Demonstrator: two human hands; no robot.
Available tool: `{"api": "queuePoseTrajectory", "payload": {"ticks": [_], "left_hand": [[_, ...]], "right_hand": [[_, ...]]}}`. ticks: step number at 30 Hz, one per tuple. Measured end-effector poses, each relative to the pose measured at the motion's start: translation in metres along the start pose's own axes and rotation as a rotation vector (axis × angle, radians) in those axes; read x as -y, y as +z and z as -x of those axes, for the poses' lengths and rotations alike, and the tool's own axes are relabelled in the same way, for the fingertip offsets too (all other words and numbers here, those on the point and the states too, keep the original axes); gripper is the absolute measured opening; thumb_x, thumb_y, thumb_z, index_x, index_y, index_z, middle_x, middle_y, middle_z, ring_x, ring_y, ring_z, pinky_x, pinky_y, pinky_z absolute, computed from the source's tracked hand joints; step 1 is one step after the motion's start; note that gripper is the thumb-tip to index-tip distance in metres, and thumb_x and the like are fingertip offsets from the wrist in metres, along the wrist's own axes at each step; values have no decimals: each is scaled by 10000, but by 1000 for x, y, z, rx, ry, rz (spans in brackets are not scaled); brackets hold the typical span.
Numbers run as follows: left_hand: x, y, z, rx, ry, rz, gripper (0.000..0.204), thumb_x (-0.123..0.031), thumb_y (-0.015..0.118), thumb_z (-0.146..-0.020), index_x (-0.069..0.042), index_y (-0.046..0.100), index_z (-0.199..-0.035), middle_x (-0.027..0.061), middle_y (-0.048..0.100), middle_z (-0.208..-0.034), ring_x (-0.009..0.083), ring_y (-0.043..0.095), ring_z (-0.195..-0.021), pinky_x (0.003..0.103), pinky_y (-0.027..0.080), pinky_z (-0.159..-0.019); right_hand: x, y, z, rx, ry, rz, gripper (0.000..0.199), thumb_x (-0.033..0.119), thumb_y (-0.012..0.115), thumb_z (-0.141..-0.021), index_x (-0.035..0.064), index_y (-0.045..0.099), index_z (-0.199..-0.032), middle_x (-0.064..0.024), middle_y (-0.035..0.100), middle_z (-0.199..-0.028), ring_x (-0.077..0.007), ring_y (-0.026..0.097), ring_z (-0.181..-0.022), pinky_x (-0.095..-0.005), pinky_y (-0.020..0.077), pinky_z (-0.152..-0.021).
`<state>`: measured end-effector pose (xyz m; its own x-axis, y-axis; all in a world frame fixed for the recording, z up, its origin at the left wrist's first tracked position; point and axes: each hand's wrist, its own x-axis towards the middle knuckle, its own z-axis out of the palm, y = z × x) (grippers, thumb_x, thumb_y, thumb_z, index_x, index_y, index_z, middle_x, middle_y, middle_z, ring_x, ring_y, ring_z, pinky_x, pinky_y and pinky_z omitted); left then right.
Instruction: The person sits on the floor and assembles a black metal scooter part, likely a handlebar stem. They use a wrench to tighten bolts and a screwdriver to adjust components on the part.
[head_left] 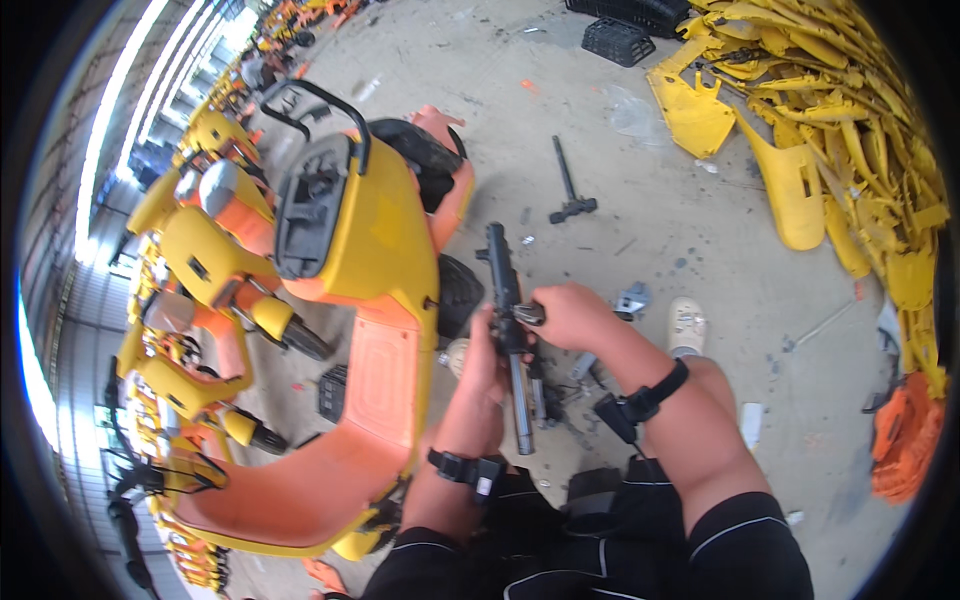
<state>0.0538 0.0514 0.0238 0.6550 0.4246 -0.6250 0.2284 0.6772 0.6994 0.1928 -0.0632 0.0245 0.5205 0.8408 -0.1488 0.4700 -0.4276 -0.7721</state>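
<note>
A: What's held there?
B: A long dark power tool (508, 330), upright in front of the scooter's yellow-orange body (385, 330). The left hand (483, 365) is wrapped tight round its shaft, likely to steady it; the right hand (568, 315) is clenched on a grey side grip.
A: And nearby?
B: A black T-handle wrench (570, 190) on the concrete floor (680, 240), and yellow panels (830, 120) piled beyond.

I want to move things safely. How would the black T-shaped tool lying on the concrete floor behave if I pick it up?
The black T-shaped tool looks like a rigid metal bar, so probably stiff and fairly heavy for its size. Its crosspiece should stop it rolling. It lies flat on the concrete floor, so tipping seems unlikely.
</note>
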Motion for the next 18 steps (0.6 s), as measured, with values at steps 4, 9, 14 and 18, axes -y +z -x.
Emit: {"api": "queuePoseTrajectory", "payload": {"ticks": [4,9,14,18], "left_hand": [[14,-19,0,7,61,5,571,-580,426,-1014,-59,652,-1074,90,691,-873,188,664,-765,308,524,-615],[16,-18,16,-112,72,14,473,-491,603,-983,-33,583,-1099,80,657,-869,171,658,-742,302,520,-574],[15,-22,30,-36,79,2,787,-479,756,-888,105,354,-1229,122,609,-895,161,615,-707,320,498,-545],[19,-28,25,-34,70,14,645,-454,739,-913,48,416,-1156,106,619,-876,162,629,-725,315,518,-552]], "right_hand": [[9,6,7,30,10,-51,322,327,727,-870,33,696,-997,-188,720,-880,-399,693,-872,-468,539,-756],[-8,8,18,144,89,-423,309,244,691,-955,-18,648,-1112,-79,703,-815,-175,632,-698,-323,506,-653],[-11,17,25,165,86,-454,178,151,691,-956,4,640,-1044,-43,674,-785,-107,572,-627,-275,475,-592],[-16,25,28,41,-10,-383,144,120,697,-950,16,637,-1030,-43,668,-784,-103,581,-644,-274,486,-605]]}}
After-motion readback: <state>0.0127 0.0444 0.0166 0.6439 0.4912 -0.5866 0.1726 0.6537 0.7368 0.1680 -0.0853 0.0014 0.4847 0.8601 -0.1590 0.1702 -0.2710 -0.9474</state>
